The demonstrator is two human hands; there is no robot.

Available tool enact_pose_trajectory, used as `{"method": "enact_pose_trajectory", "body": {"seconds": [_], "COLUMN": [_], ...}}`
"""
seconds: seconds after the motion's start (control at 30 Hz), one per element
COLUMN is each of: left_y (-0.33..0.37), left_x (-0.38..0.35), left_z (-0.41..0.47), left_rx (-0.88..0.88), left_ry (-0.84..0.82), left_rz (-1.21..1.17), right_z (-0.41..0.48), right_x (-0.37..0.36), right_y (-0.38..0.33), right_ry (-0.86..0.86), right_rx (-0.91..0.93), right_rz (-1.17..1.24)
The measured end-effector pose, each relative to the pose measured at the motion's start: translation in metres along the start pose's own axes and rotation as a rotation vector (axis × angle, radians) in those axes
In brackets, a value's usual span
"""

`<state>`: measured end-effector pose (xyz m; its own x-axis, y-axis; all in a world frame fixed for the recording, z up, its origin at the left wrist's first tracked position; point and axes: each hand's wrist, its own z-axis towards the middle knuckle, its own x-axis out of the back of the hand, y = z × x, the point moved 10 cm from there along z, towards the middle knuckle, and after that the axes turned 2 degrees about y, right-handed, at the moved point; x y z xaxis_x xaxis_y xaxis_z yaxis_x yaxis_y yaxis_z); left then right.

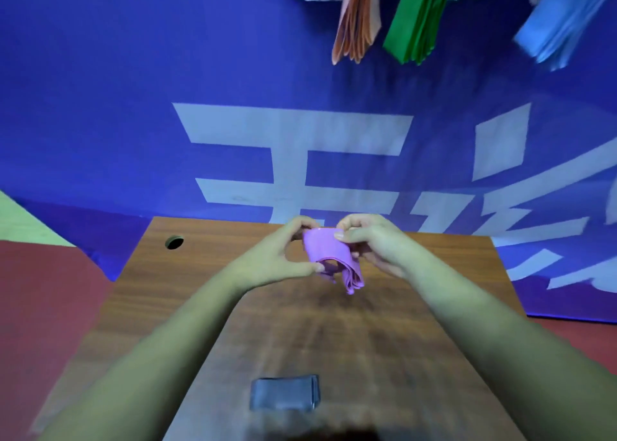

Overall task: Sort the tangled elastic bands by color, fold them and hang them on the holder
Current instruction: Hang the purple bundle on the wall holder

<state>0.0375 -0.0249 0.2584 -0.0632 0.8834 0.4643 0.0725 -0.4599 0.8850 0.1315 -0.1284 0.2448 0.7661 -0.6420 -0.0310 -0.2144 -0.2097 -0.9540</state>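
A folded purple elastic band (pixel 329 255) hangs between both hands above the far part of the wooden table (pixel 417 340). My left hand (pixel 283 257) pinches its left side with thumb and fingers. My right hand (pixel 370 243) grips its top right edge. The band's loose folds droop down toward the table. High at the top, folded bands hang from a holder: orange (pixel 357 23), green (pixel 417 20) and light blue (pixel 564 23). A folded grey band (pixel 283 394) lies flat on the near part of the table.
A blue banner (pixel 133 107) with large white characters covers the wall behind the table. The table has a round cable hole (pixel 174 242) at its far left. Red floor (pixel 43 307) shows to the left and right.
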Motion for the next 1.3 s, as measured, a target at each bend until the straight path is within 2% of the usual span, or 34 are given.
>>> {"method": "enact_pose_trajectory", "body": {"seconds": [0.07,0.17,0.3,0.4,0.5,0.6,0.73,0.87,0.93,1.17,1.3], "left_y": [0.033,0.076,0.126,0.158,0.184,0.206,0.216,0.22,0.223,0.226,0.234], "left_x": [0.011,0.017,0.029,0.042,0.056,0.073,0.093,0.102,0.109,0.157,0.177], "left_z": [0.005,0.011,0.016,0.021,0.024,0.025,0.023,0.019,0.019,0.029,0.037], "left_rx": [-0.059,-0.122,-0.194,-0.249,-0.275,-0.307,-0.325,-0.371,-0.405,-0.393,-0.393], "left_ry": [0.062,0.073,0.069,0.057,0.04,0.069,0.088,0.05,0.063,0.098,0.083], "left_rz": [-0.04,-0.111,-0.173,-0.186,-0.202,-0.178,-0.093,0.165,0.222,-0.045,-0.129], "right_z": [-0.012,-0.03,-0.058,-0.077,-0.089,-0.093,-0.097,-0.1,-0.099,-0.084,-0.074], "right_x": [0.01,0.02,0.025,0.011,-0.007,-0.01,-0.005,-0.011,-0.015,-0.028,-0.038], "right_y": [-0.021,-0.053,-0.107,-0.145,-0.173,-0.197,-0.226,-0.252,-0.261,-0.287,-0.304], "right_ry": [0.006,0.024,0.091,0.035,-0.056,0.026,0.094,0.114,0.123,0.166,0.222], "right_rx": [0.03,0.118,0.306,0.437,0.486,0.525,0.598,0.673,0.693,0.741,0.77], "right_rz": [0.007,-0.038,-0.238,-0.16,-0.191,-0.295,-0.309,-0.453,-0.468,-0.503,-0.623]}}
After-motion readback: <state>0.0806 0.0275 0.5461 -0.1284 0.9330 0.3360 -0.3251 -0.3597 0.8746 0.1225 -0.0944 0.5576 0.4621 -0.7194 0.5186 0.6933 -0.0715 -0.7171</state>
